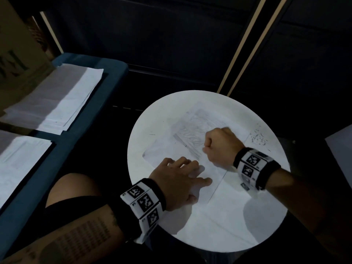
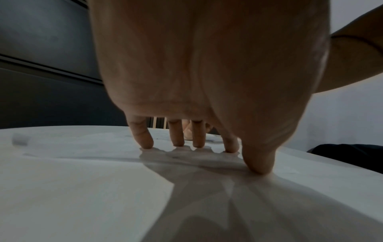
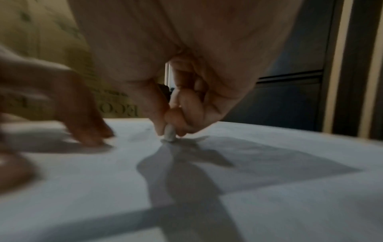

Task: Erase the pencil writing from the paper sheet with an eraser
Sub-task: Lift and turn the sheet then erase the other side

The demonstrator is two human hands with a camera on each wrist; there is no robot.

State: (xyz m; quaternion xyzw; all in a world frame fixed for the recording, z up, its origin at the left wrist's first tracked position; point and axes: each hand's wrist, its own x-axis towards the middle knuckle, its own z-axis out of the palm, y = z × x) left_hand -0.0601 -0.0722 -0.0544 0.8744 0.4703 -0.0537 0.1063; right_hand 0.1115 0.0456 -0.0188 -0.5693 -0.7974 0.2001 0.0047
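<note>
Two hands: the left hand (image 1: 178,180) near, the right hand (image 1: 219,147) farther right. One eraser (image 3: 170,135). One round table (image 1: 219,231). One pencilled sheet (image 1: 194,128) on it, with another sheet's edge showing on the right. Two stacks of paper (image 1: 62,100) on the left. One cardboard box (image 1: 17,54) at far left. Two wrist bands (image 1: 144,204).

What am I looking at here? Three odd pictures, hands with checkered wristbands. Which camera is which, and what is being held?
No machine: a person works bare-handed. The wide picture comes from a head camera; the other two from cameras on each wrist, looking along the fingers. On the round white table lies a paper sheet with pencil writing. The left hand presses the sheet flat with spread fingers. The right hand pinches a small eraser against the paper.
</note>
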